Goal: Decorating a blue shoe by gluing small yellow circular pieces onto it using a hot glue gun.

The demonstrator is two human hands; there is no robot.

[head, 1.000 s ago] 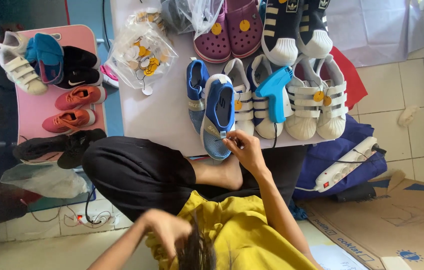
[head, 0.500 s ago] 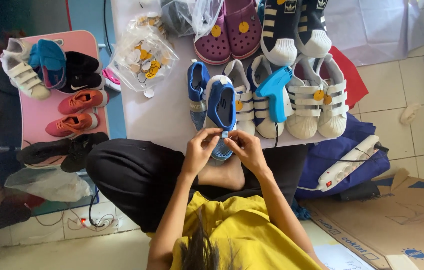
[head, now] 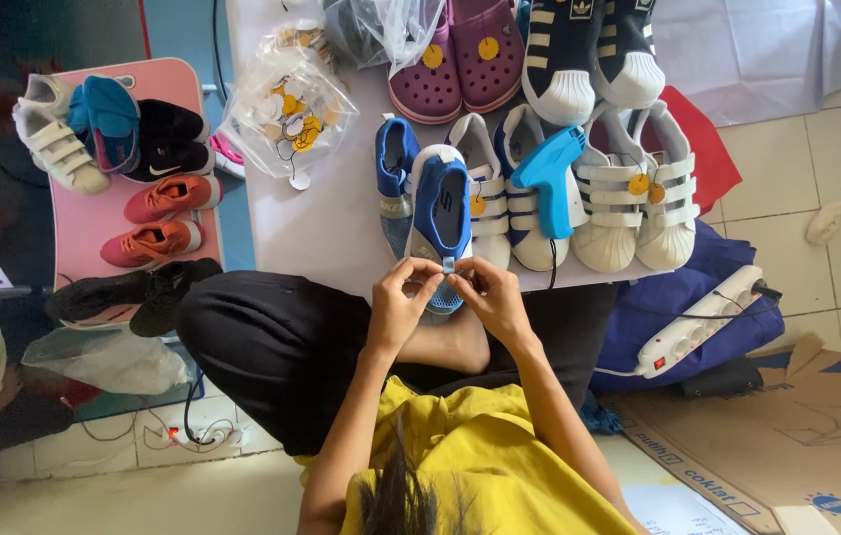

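- Blue shoe (head: 442,213): my left hand (head: 399,309) and right hand (head: 493,302) are both pinching its heel.
- It could be slipping off the bench (head: 316,223) edge if I am tugging hard.

a blue mesh sneaker (head: 442,223) with a white sole edge lies lengthwise on the white table (head: 326,233), heel end toward the person and overhanging the near edge. its twin (head: 396,178) sits just beside it on the left, partly tucked under it.
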